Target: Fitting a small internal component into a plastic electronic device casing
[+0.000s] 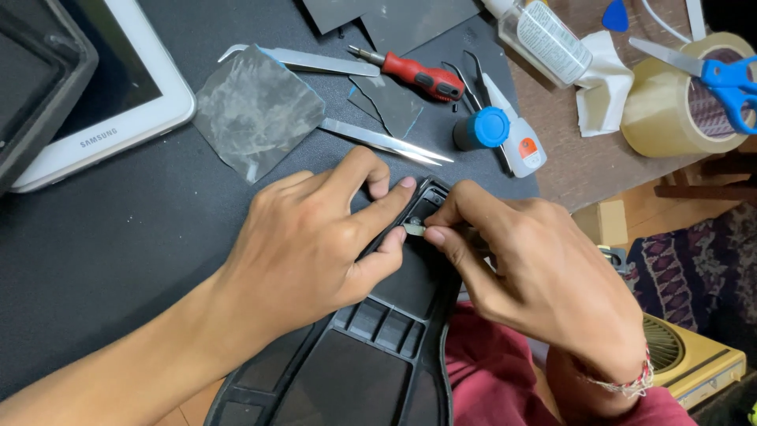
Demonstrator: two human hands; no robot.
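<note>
Black plastic casing (371,355) with ribbed compartments lies at about 6 o'clock in the view, running from the bottom edge up to the centre of the dark mat (118,237), part of it hanging over the person's red-clad lap (489,371). It looks light and stiff, with thin walls that would likely flex or crack if twisted, so the sturdy outer rim seems the safer place to grip. The small grey piece (413,229) at its upper tip is tiny and probably slips easily; it calls for a fingertip pinch.

The left hand (315,237) rests on the casing's top end, fingers curled and closed down around the rim, the thumb pressing toward the tip. The right hand (536,268) comes in from 3 o'clock, thumb and forefinger nearly shut, pinching the small grey piece right against the casing.

Tweezers (386,140) and a red-handled screwdriver (418,76) lie at 12 o'clock, a blue-capped bottle (505,136) at 1 o'clock, a white tablet (110,95) at 10 o'clock, and a tape roll (678,102) with blue scissors (725,79) at 2 o'clock.
</note>
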